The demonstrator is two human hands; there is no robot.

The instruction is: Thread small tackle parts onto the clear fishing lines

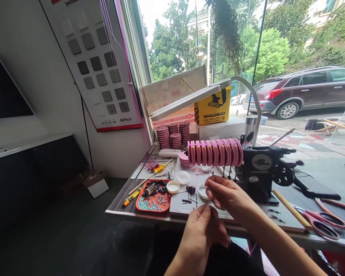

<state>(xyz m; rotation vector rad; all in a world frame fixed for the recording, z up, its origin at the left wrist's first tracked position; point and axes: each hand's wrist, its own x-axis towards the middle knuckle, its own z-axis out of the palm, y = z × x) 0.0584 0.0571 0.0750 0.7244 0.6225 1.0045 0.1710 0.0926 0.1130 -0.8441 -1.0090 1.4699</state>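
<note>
My left hand is closed near the front edge of the table, thumb pressed on the index finger. What it pinches is too small to make out. Just above and to the right, my right hand pinches with thumb and fingertips beside a small round white dish; anything thin between them does not show. Behind the hands, a row of pink line spools sits on the shaft of a black winding machine. An orange tray of small metal and turquoise fishing-tackle parts lies left of my hands.
Scissors and a wooden stick lie at right. A white lamp arches over the table. Stacked spools and a yellow box stand by the window. A cream-coloured lid sits beside the tray.
</note>
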